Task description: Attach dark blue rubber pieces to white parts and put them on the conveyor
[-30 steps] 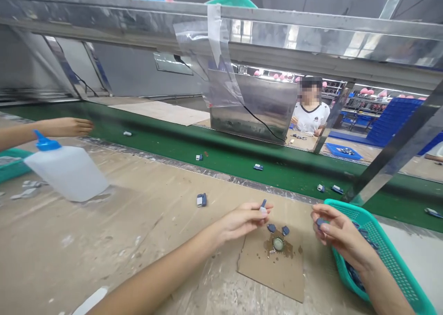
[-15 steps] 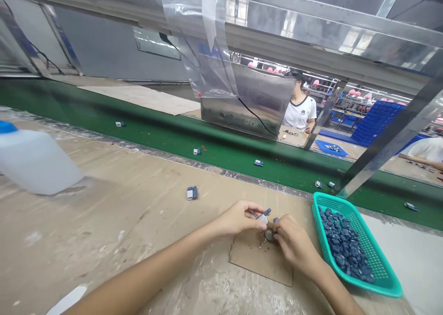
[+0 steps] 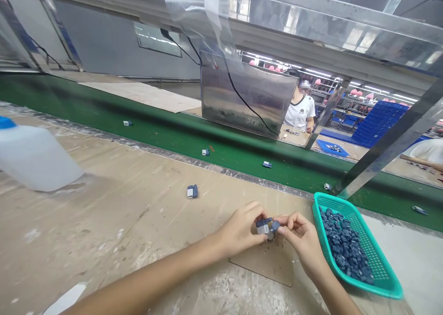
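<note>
Above a square of brown cardboard [image 3: 263, 266] on a scarred, stained workbench [image 3: 114, 227], a small blue-and-silver part [image 3: 265, 227] was held between both hands. Its long axis lay roughly level, running across the body from the left hand toward the right. The left hand [image 3: 238, 229] was clenched around the part's left end, and the right hand [image 3: 301, 239] was closed on its blue right end between thumb and forefinger (whether one piece or two was being gripped could not be told at this size). Neither hand was released, and the part was kept just above the cardboard. The right hand was found nearer to the teal plastic basket [image 3: 377, 259], which was heaped with dark blue parts [image 3: 341, 245] and set just beside it on the bench. A single blue part [image 3: 192, 191] was left lying on the bench to the left of the hands, and a translucent plastic bottle [image 3: 34, 155] with a blue cap was placed well off to the left. Beyond the bench, a green conveyor belt [image 3: 166, 139] was dotted with loose parts, and a co-worker [image 3: 299, 112] was seen on its far side.
</note>
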A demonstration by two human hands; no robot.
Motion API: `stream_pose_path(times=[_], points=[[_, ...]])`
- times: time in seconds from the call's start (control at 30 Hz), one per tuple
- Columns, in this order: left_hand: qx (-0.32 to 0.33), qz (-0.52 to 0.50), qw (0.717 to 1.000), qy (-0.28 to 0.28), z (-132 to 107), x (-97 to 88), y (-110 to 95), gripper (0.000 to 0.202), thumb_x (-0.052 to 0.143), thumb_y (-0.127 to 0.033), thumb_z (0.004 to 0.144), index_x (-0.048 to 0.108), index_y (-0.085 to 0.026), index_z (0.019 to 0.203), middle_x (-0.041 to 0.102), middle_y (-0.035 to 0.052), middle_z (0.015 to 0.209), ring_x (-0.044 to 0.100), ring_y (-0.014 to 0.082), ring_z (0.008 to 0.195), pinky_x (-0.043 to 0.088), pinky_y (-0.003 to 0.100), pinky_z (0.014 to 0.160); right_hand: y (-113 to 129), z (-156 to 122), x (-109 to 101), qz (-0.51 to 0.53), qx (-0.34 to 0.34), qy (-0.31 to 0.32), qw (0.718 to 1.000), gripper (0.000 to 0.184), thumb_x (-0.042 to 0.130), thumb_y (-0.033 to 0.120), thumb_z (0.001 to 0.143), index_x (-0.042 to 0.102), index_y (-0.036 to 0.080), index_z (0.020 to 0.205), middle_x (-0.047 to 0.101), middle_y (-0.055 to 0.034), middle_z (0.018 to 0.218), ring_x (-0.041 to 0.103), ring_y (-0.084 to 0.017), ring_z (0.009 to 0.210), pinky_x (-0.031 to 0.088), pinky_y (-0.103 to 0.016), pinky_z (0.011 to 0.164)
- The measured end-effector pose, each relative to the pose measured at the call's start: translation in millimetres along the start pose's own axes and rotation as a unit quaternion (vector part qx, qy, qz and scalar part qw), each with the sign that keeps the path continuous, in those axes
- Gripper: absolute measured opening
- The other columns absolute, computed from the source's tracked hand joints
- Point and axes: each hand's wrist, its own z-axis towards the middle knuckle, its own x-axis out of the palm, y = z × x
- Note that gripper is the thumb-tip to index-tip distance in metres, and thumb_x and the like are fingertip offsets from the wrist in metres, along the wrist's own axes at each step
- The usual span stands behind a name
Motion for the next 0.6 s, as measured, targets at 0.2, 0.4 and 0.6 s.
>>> stream_pose_path(times=[0.2,0.4,0.6], points=[[0.029,0.013,0.999,0.001,-2.8,1.8,-3.2,0.016,0.06,-0.022,0.071,0.055,-0.017,0.085,0.053,0.0007,0.081,0.052,0.0133,0.075,0.04,0.023,0.066,0.9,-4.6,7.6,-0.004,-0.008,-0.027,1.0,0.04,0.073,0.038,0.069,0.038,0.022,0.056,0.065,-0.0068,0.077,0.057,-0.027,0.088,0.043,-0.039,0.079],[0.055,0.019,0.998,-0.017,-4.1,2.9,-1.5,0.016,0.063,-0.022,0.069,0.058,-0.017,0.083,0.052,-0.0004,0.075,0.05,0.0115,0.069,0.039,0.021,0.061,-0.9,-12.0,14.4,-0.05,-0.07,-0.04,0.995,0.038,0.065,0.035,0.077,0.036,0.023,0.056,0.061,-0.007,0.078,0.054,-0.026,0.091,0.041,-0.036,0.08],[0.046,0.022,0.998,-0.047,-3.9,5.2,-3.5,0.014,0.065,-0.021,0.066,0.06,-0.017,0.078,0.053,-0.0007,0.072,0.051,0.011,0.067,0.039,0.02,0.06,0.4,-13.8,14.0,-0.011,-0.029,-0.039,0.999,0.036,0.071,0.035,0.072,0.04,0.022,0.058,0.062,-0.006,0.078,0.055,-0.024,0.086,0.044,-0.032,0.075]])
